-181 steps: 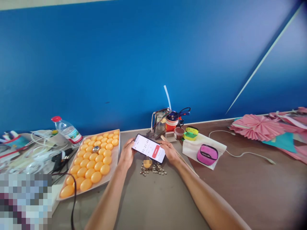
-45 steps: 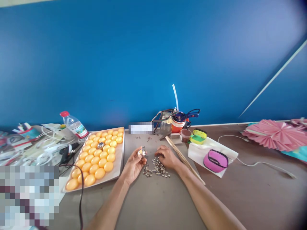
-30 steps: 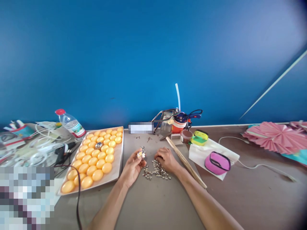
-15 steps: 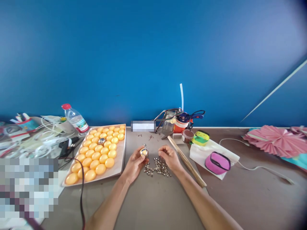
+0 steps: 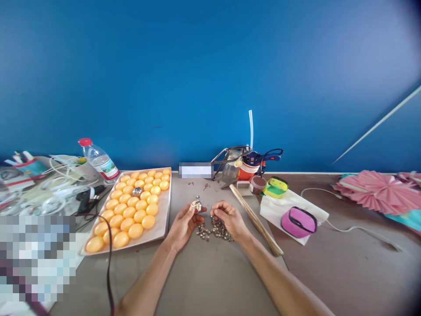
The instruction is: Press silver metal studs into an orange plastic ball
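Left hand (image 5: 183, 223) is up off the table (image 5: 210, 281), palm turned in, thumb and fingertips closed round a small ball (image 5: 196, 205) that glints with silver studs on its face. It sits at the top of that grip, tilted toward the other hand. Right hand (image 5: 227, 216) is just beside it, knuckles up, fingers drawn into a narrow pinch pointing left at the ball; whether there's a stud in that pinch is too small to tell. A slim gap separates the two, and the ball is round, so no long axis to speak of. The ball lies left of the pinch and a touch higher, with the right hand the free one nearest it. Directly below, between both wrists, is the loose pile of studs (image 5: 213, 231), spread left to right on the grey-brown top. Off to the left is a tray (image 5: 165, 217) packed with orange balls, one of them already silvered. To the right a bundle of sticks (image 5: 257, 220) runs diagonally, close beside the right forearm. Beyond that are a pink pouch (image 5: 298, 221) and a cup (image 5: 246, 170) crammed with tools against the blue wall (image 5: 210, 79). Plenty of bare table toward the camera.
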